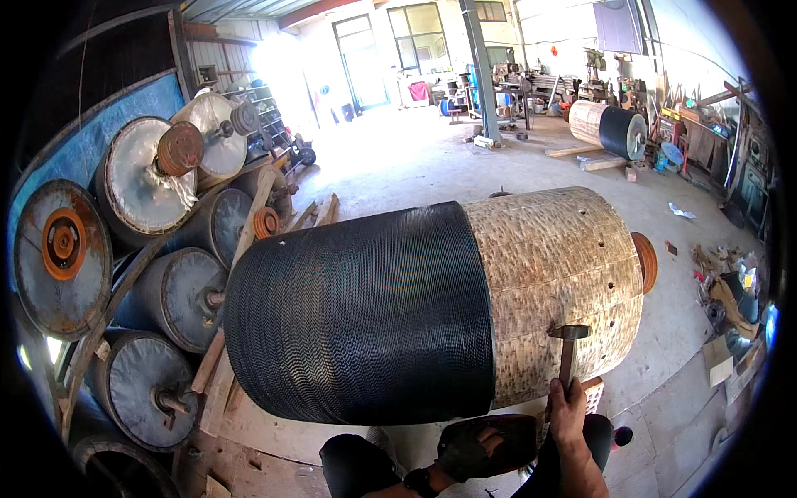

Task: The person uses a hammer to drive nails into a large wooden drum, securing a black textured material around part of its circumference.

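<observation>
A large drum lies on its side before me. Its left part wears a black, finely ridged covering (365, 315), while the right part is bare, pale mottled wood (548, 249) with several small dark holes. My right hand (568, 411) is closed round the handle of a hammer (569, 332), whose head is held upright in front of the wood's near side. Low by my knees, my left hand (452, 466), with a watch on its wrist, is at a dark, rounded, shallow object (515, 448). Most of its fingers are hidden or in shadow there.
Metal-ended drums (149, 386) are stacked along the left, with wooden beams (241, 249) beside them. A rust-coloured grooved pulley (645, 263) sits at the drum's right end. Farther off are another half-covered drum (610, 129), a post (481, 75) and scrap (730, 307) at right.
</observation>
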Demonstrator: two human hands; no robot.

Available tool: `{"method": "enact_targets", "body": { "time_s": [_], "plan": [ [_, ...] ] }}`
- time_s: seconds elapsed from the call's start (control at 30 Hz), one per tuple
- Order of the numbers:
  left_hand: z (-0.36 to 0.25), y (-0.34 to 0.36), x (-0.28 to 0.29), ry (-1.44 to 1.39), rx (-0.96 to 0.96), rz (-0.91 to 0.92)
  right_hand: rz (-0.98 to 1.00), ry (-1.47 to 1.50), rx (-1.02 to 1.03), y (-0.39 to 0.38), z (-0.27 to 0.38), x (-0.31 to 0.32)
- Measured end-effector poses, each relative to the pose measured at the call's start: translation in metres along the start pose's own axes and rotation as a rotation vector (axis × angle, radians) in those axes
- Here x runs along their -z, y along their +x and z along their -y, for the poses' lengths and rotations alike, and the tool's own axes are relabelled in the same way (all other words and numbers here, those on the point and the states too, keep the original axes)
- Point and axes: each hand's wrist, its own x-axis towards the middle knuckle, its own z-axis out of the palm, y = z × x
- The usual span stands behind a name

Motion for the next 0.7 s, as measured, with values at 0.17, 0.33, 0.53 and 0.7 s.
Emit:
{"method": "enact_targets", "body": {
  "time_s": [0.17, 0.33, 0.53, 0.7],
  "plan": [
    [0.006, -0.009, -0.015, -0.001, 0.04, -0.021, -0.006, -0.037, -0.002, 0.001, -0.007, 0.002],
    [0.017, -0.014, -0.026, 0.008, 0.011, -0.022, 0.024, 0.009, 0.002, 0.0, 0.0, 0.0],
    [0.018, -0.01, -0.021, 0.002, 0.024, 0.012, 0.031, 0.034, -0.006, -0.001, 0.002, 0.0],
    [0.006, -0.006, -0.007, -0.074, 0.054, -0.054, 0.032, 0.046, -0.019, -0.001, 0.002, 0.0]
  ]
}}
